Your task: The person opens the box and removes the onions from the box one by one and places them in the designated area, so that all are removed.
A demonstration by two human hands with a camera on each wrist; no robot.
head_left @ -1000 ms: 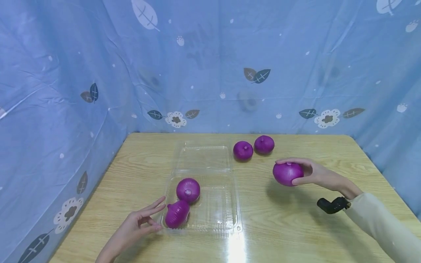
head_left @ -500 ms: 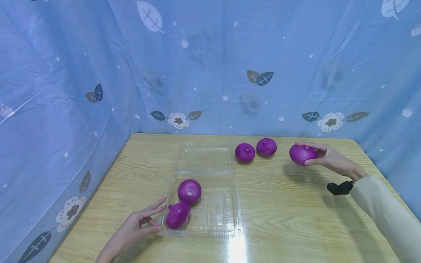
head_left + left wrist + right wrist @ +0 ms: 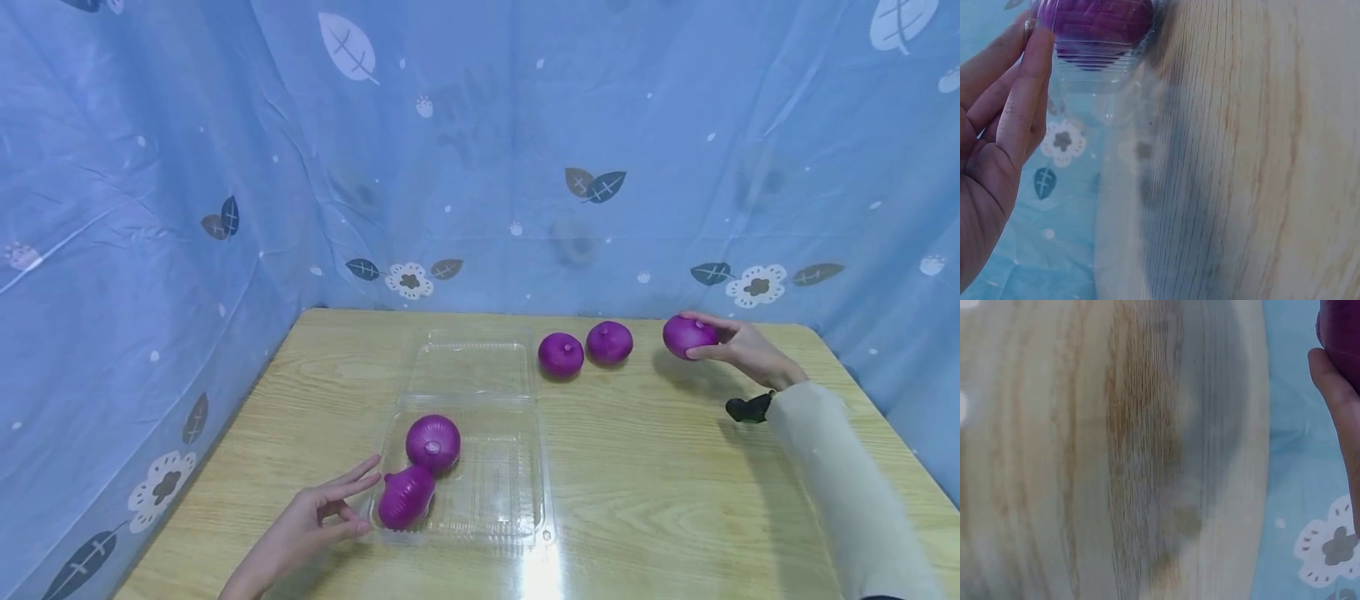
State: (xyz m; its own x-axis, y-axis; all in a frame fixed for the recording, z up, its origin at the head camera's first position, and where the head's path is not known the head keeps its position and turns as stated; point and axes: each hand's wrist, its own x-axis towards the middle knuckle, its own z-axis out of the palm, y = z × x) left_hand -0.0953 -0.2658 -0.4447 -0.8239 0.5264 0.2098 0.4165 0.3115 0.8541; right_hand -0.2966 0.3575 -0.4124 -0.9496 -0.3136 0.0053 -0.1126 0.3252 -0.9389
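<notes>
My right hand [image 3: 738, 348] grips a purple onion [image 3: 686, 336] from its right side, thumb below and fingers over the top, close over the table's back right. In the right wrist view, only part of this onion [image 3: 1344, 340] shows at the edge, with a finger against it. The left hand [image 3: 322, 517] rests beside the clear plastic container [image 3: 498, 536], its fairly straight fingers and thumb touching the left rim. Two more purple onions, one upright [image 3: 433, 444] and one tipped on its side [image 3: 407, 498], lie in the container's left part.
Two further onions, one nearer [image 3: 561, 356] and one farther [image 3: 610, 343], stand at the back of the wooden table [image 3: 660, 492], right of the container's opened lid [image 3: 471, 364]. A blue patterned curtain [image 3: 480, 150] hangs behind and at the sides. A black device sticks out from the right wrist.
My right hand has carried the onion rightward and back, then lowered it closer to the table. The left hand has stayed at the container's rim. The head view has shifted slightly.
</notes>
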